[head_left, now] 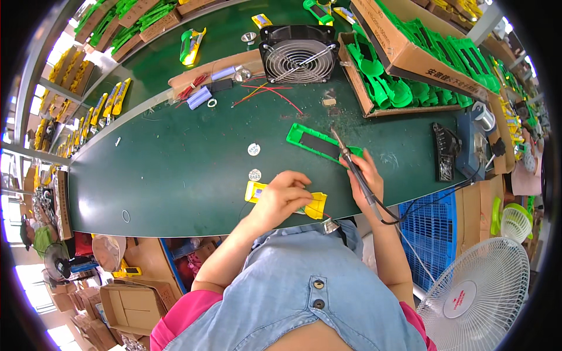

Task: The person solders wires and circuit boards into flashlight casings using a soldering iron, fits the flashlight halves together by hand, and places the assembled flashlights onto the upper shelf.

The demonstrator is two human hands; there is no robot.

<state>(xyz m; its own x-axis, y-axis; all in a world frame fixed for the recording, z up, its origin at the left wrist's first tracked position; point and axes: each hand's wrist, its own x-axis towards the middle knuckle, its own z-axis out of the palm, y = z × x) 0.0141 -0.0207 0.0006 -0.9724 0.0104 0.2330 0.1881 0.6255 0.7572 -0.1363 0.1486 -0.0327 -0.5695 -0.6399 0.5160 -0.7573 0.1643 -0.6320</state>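
My right hand (pixel 369 175) grips a soldering iron (pixel 358 174) like a pen, its tip pointing up and to the left over a green plastic housing (pixel 316 144). That housing lies on the table with a dark strip along its inside. At the table's near edge, a yellow plastic casing (pixel 317 206) lies partly hidden under my left hand (pixel 277 200). The left fingers are bent and drawn together above it; what they pinch is too small to make out. A small metal reflector cup (pixel 330 226) sits by the casing's right end, with a thin wire leading to it.
A black fan with a wire guard (pixel 298 57) stands at the back. Cartons of green housings (pixel 386 88) fill the back right. Purple cylindrical cells (pixel 200 97) and red wires (pixel 281 96) lie back left. A blue soldering station (pixel 472 153) with solder spool stands right. Round stickers (pixel 253 149) lie mid-table.
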